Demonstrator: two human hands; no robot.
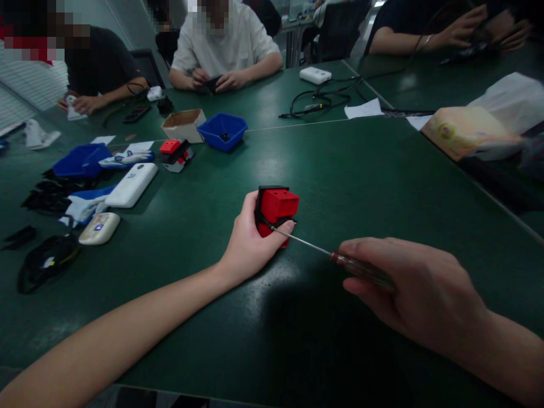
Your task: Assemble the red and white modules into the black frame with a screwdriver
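Near the middle of the green table [204, 328], my left hand [250, 241] is wrapped round a red and black plastic block [280, 204], thumb across its near side. The hand hides part of the block. From the right, my right hand [420, 277] grips the handle of a screwdriver [314, 246]. The thin metal shaft points left, and its tip meets the black part of the block close to my left thumb. Whether the tip sits in a screw is too small to tell.
Further back on the left stand a similar red and black part [175, 154], a blue bin [223, 131], and a cardboard box [183, 124]. White power bank [132, 184], gloves [87, 203] and cables [49, 260] lie at left. Several people sit across the table.
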